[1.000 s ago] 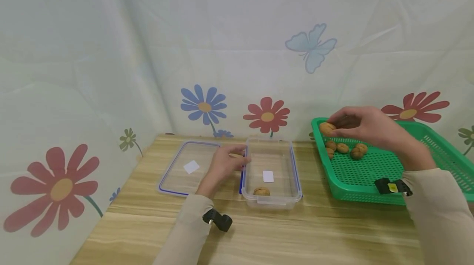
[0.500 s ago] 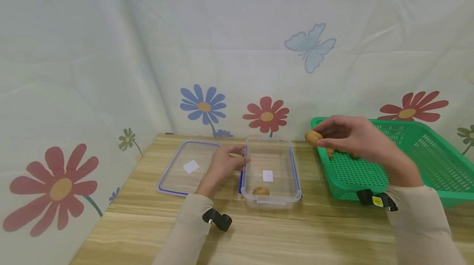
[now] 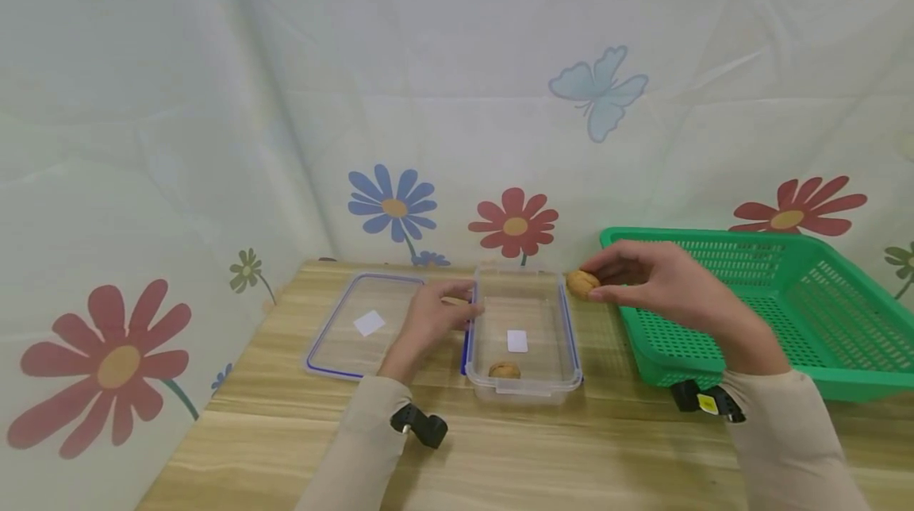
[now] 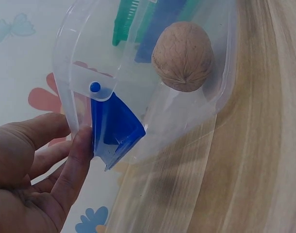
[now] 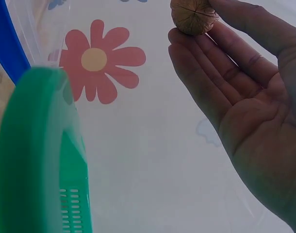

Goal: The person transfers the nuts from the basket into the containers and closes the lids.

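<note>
In the head view, a clear plastic food container (image 3: 528,313) with a blue-edged rim stands in the middle, one walnut (image 3: 505,370) inside at its near end. My left hand (image 3: 435,316) grips the container's left side. In the left wrist view, its fingertips (image 4: 81,141) touch beside a blue hanging latch flap (image 4: 114,128). Between thumb and fingertips, my right hand (image 3: 664,281) pinches another walnut (image 3: 581,285), held between the container and a green plastic basket (image 3: 807,386). From the right wrist, that walnut (image 5: 194,17) shows at the top edge.
The container's flat clear lid (image 3: 343,372) lies at the left, its seal blue and a white label on it. A flower-printed cloth (image 3: 443,122) hangs behind the wooden table (image 3: 500,447). The basket's rim rises under my right hand.
My right hand has carried the walnut leftward and down, from above the basket to near the container's right rim. My left hand and the container have stayed where they were.
</note>
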Motion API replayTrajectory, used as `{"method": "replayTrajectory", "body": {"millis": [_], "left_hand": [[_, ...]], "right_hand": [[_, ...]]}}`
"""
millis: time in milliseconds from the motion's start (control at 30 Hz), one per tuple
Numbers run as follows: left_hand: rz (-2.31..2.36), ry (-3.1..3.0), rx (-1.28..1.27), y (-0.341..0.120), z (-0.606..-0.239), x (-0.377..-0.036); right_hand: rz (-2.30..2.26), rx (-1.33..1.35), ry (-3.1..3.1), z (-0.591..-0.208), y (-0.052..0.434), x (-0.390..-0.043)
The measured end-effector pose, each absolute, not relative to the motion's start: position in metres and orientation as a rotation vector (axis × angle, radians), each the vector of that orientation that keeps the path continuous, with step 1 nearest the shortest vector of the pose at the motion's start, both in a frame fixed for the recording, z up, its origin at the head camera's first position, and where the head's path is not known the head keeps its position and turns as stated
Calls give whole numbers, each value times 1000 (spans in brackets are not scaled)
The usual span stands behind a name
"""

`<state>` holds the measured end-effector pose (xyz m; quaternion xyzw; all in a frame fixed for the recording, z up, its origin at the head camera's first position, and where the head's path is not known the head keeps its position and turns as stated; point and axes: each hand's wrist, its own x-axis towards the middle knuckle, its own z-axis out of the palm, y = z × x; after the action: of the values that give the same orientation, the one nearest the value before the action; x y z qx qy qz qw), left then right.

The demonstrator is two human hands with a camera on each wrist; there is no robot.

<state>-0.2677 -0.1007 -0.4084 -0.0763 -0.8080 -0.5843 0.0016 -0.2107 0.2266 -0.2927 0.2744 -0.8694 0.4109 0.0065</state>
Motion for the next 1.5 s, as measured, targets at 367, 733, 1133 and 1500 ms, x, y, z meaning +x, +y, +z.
{"method": "replayTrajectory", "body": {"millis": [367, 733, 1133, 1500], "left_hand": [[-1802, -2541, -262, -100, -406, -265], [-1815, -2528, -254, -100, -407, -265], [-1778, -2558, -239, -100, -406, -264], [-1786, -2544, -255, -101, -408, -264]], "right_hand": [[1230, 932, -2732, -297, 213, -208], [1302, 974, -2794, -307, 207, -211], [1335, 1060, -2870, -320, 197, -219], [1302, 1119, -2963, -331, 190, -223]]}}
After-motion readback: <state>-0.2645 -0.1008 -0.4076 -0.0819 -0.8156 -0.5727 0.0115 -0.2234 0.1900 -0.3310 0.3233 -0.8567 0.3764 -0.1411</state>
